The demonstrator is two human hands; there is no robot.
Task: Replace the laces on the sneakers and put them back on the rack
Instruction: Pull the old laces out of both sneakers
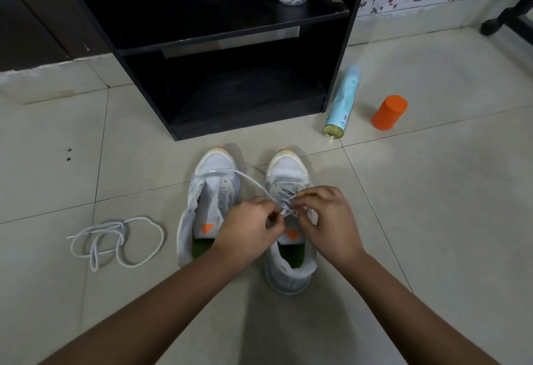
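— Fingers [272, 216] of the left hand [245, 229] were pinched on the lace [251, 178]; the right hand [326, 220] was curled on the same lace at the eyelets.
— Where was the sneaker [288, 172] placed?
— Centre of the frame, on the floor [432, 191], below the black rack [341, 61].
— How should the lace be handled?
— Light, limp cord was judged; its stiffer tip should be pinched.

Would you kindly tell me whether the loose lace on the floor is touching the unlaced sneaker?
Apart. The head view shows a strip of bare tile between the loose lace and the unlaced sneaker.
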